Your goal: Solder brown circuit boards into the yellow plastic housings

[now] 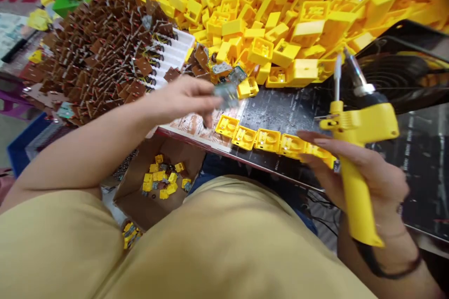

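My left hand (184,98) pinches a small grey-green circuit board (228,95), blurred by motion, just above the left end of a row of yellow plastic housings (267,139). Several of these open housings lie side by side along the table's front edge. A yellow soldering gun (356,182) rests in my right hand (375,175), its metal tip pointing up and away from me. The thumb and fingers of that hand also reach over the right end of the row; whether they touch a housing I cannot tell.
A big heap of yellow housings (259,18) covers the back. Brown circuit boards (94,51) are piled at left beside a white ribbed tray (171,53). Below the table edge stands a cardboard box (140,203) with yellow parts. A black fan (389,74) lies at right.
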Demonstrator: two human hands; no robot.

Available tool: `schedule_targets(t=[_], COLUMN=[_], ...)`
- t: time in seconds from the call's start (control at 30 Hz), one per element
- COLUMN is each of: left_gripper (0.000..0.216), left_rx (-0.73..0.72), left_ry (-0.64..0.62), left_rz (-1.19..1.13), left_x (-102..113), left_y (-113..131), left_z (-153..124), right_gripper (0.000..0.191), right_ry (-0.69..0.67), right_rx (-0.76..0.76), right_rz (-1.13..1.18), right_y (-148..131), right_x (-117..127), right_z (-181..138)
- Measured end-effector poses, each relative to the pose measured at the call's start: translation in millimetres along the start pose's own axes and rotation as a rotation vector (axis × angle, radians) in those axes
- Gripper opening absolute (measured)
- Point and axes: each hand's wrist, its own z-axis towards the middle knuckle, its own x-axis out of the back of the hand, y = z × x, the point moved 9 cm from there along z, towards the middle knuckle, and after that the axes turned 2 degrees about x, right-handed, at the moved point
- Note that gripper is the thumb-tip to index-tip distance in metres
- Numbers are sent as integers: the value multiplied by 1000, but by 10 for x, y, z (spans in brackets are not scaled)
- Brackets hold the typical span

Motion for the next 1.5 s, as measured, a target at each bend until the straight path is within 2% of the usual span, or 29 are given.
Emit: schedule_targets(t=[0.07, 0.13, 0.2, 0.3, 0.33, 0.4, 0.47, 0.57, 0.63, 0.7, 0.8, 0.93, 1.03, 1.17, 1.23, 1.33, 1.43, 1.5], left_gripper=[38, 36, 30, 26, 26, 23, 25, 40, 37, 29, 31, 35, 37, 31, 31, 27, 17, 13], left_rx=[139, 265, 371, 402, 375, 285, 187, -6, -149, -235, -208, -133, -60, 12, 0, -98, -218, -218], left_ry=[-222, -340, -421, -523, -535, -466, -315, -56, 101, 184, 204, 248, 249, 225, 253, 330, 392, 426], left_rz=[-165, -355, -547, -749, -762, -714, -571, -259, -88, -40, -209, -646, -908, -1036, -1032, -845, -338, -20], left_x=[-549, -936, -1177, -1304, -1292, -1194, -1053, -846, -761, -763, -865, -974, -1041, -1096, -1044, -788, -449, -285], left_y=[-130, -243, -326, -341, -333, -331, -337, -241, -111, -23, -56, -232, -376, -447, -436, -365, -273, -318], left_z=[113, 162, 163, 119, 102, 84, 54, -22, -81, -110, -60, 17, 34, -34, -112, -279, -442, -485], right_gripper=[43, 47, 44, 40, 38, 37, 37, 31, 25, 22, 21, 22, 25, 36, 38, 39, 44, 42], right_ry=[-91, -176, -197, -101, -57, 4, 52, 82, 64, 38, 25, 18, 65, 107, 96, 52, 2, -21], right_rx=[67, 138, 190, 224, 228, 214, 189, 166, 189, 230, 304, 385, 398, 408, 409, 363, 287, 269], right_rz=[142, 212, 204, 143, 123, 96, 72, 50, 18, -33, -114, -208, -239, -227, -201, -91, -3, -22], right_y=[-188, -325, -375, -338, -321, -292, -289, -339, -407, -472, -548, -605, -613, -631, -646, -614, -489, -413], right_x=[-142, -269, -338, -312, -283, -232, -176, -132, -160, -212, -280, -356, -371, -409, -430, -424, -438, -518], right_z=[114, 168, 175, 148, 137, 124, 132, 161, 170, 162, 130, 92, 78, 37, 21, 53, 154, 227])
